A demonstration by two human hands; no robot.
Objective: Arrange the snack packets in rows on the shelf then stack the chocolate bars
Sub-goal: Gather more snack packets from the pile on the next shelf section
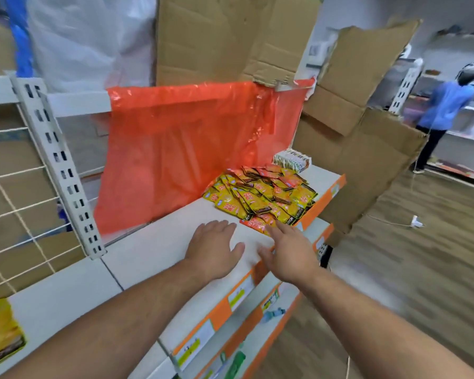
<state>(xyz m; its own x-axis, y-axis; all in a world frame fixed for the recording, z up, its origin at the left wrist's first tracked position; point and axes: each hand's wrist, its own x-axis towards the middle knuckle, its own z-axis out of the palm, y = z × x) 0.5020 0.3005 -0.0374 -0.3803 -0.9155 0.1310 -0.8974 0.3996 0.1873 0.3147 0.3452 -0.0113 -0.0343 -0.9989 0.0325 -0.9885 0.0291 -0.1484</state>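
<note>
A loose heap of yellow and red snack packets lies on the right half of the white shelf. Behind the heap, at the shelf's far right, stands a small stack of pale chocolate bars. My left hand lies flat on the bare shelf, fingers straight, a little short of the heap. My right hand is open over the shelf's front edge. Its fingertips reach the nearest red packet. Neither hand holds anything.
An orange plastic sheet hangs behind the shelf, with cardboard panels around it. An orange price rail runs along the front, lower shelves beneath. A yellow packet lies at far left. A person in blue stands far right.
</note>
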